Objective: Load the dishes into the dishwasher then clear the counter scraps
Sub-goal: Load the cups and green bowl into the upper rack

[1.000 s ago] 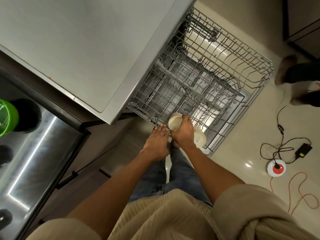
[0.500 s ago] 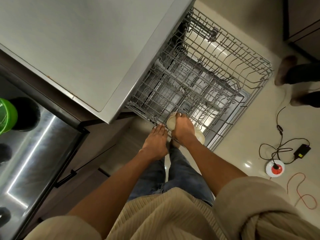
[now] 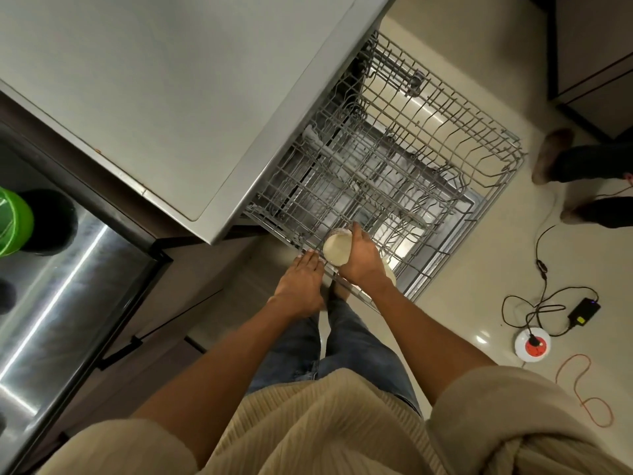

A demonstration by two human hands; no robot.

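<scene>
Cream cup sits on its side in the right hand, whose fingers curl over it at the near left corner of the wire rack. Against the frame a second back, the hand has carried the cup slightly further over the rack's near rim, and the cup's open mouth now faces left toward the left hand. A second cream dish shows only as a sliver under the right wrist, where earlier more of it was visible. The left hand lies flat with straight fingers touching the rack's near rim, as it did before. Rack, grey table and the cables on the floor have not shifted.
</scene>
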